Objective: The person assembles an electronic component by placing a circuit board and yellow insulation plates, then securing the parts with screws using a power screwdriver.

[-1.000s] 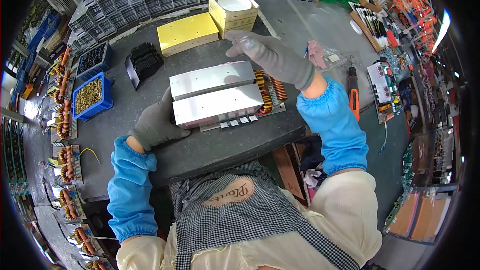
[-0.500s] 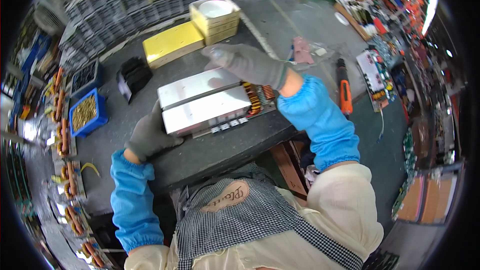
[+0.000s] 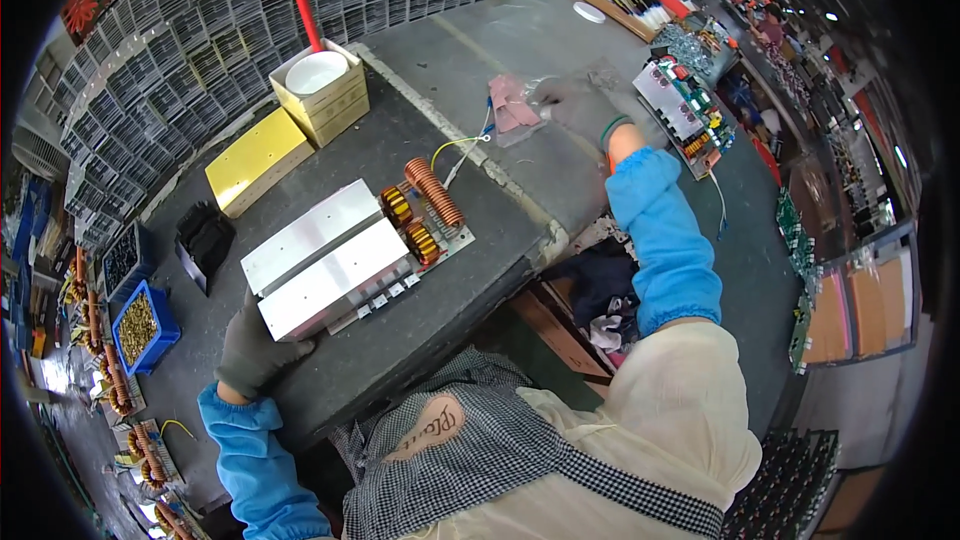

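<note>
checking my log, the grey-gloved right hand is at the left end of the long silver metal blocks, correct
Wrong hand: the head view shows the grey-gloved left hand at that end of the long silver metal blocks; the right hand is away from them.

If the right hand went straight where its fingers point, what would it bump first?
The right hand would probably meet the pink material first, though it might pass above; its height is unclear.

We see the right hand (image 3: pixel 582 108) blurred and the left hand (image 3: pixel 255 348) partly hidden by the silver block (image 3: pixel 338 282)
</note>
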Tool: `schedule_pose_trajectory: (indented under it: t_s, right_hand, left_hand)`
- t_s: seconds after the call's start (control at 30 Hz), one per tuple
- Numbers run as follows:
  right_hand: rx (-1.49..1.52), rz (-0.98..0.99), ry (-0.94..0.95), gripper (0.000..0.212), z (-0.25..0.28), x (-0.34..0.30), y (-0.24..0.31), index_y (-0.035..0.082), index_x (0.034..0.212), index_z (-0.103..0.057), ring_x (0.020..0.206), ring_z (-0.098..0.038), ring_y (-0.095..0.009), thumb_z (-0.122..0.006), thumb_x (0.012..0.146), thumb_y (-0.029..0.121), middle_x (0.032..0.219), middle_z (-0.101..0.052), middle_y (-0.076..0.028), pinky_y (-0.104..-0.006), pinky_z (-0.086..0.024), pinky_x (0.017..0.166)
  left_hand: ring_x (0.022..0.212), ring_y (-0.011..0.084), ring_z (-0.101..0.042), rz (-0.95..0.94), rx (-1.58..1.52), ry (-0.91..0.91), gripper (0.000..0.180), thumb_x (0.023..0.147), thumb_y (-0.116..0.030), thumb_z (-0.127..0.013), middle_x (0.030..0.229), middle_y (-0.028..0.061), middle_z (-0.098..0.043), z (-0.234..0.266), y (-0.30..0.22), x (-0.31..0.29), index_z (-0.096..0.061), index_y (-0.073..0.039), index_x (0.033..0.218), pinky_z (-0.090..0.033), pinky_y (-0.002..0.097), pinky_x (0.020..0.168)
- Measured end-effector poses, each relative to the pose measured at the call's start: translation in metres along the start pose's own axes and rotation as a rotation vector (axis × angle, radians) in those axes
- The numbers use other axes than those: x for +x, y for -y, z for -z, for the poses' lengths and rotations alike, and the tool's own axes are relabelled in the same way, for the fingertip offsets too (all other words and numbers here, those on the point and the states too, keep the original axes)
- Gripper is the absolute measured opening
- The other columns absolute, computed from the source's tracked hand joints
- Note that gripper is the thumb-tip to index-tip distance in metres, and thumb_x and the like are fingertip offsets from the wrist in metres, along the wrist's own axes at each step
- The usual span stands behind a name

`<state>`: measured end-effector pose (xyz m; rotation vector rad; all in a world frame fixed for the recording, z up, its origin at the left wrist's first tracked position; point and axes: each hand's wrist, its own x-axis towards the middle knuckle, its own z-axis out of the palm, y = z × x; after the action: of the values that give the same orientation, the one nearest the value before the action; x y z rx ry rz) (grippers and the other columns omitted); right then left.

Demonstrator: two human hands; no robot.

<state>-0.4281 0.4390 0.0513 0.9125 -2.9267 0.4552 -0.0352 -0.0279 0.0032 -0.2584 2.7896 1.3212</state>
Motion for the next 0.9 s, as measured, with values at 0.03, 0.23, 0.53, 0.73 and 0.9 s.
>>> schedule_pose_trajectory:
  t_s: [0.03,0.23,0.53,0.73,0.9]
  right_hand:
    - [0.106,-0.005,-0.025,0.024,-0.013,0.003,-0.006,0.013,0.106,-0.075,0.098,-0.071,-0.031,-0.069,0.087,0.025,0.108,-0.074,-0.014,-0.0394,-0.055,0.088]
    - [0.275,-0.001,-0.040,0.024,-0.042,0.008,0.024,0.014,0.107,-0.072,0.103,-0.070,-0.030,-0.070,0.085,0.024,0.109,-0.074,-0.013,-0.0391,-0.054,0.091]
    - [0.026,-0.047,-0.102,0.023,-0.061,-0.003,0.065,0.017,0.104,-0.072,0.103,-0.070,-0.032,-0.071,0.087,0.033,0.106,-0.074,-0.012,-0.0432,-0.054,0.090]
    - [0.268,-0.074,-0.202,0.030,-0.036,-0.010,0.041,0.019,0.116,-0.074,0.101,-0.071,-0.031,-0.066,0.091,0.033,0.111,-0.074,-0.014,-0.0404,-0.055,0.089]
    - [0.496,-0.143,-0.244,0.037,-0.010,-0.009,0.039,0.007,0.123,-0.071,0.099,-0.071,-0.025,-0.067,0.089,0.022,0.112,-0.074,-0.012,-0.0356,-0.055,0.088]
  left_hand:
    - [0.120,0.0389,-0.066,-0.015,-0.030,-0.001,0.108,0.059,-0.019,-0.094,0.126,0.0204,-0.069,0.000,0.000,0.000,-0.037,-0.005,0.151,-0.052,0.0423,0.099]
    - [0.119,0.0365,-0.067,0.016,-0.028,-0.026,0.103,0.059,-0.016,-0.093,0.125,0.0198,-0.069,-0.003,-0.010,-0.003,-0.042,-0.004,0.147,-0.052,0.0416,0.100]
    - [0.117,0.0370,-0.068,0.023,-0.040,-0.026,0.101,0.058,-0.017,-0.094,0.123,0.0200,-0.070,-0.003,-0.001,-0.004,-0.044,-0.004,0.145,-0.053,0.0418,0.099]
    - [0.116,0.0398,-0.068,0.017,0.000,-0.040,0.101,0.058,-0.019,-0.095,0.123,0.0209,-0.070,-0.004,-0.005,-0.002,-0.044,-0.004,0.144,-0.053,0.0428,0.098]
    - [0.118,0.0404,-0.067,-0.002,0.013,-0.030,0.106,0.058,-0.021,-0.095,0.124,0.0210,-0.070,0.000,0.004,-0.003,-0.040,-0.004,0.148,-0.053,0.0432,0.098]
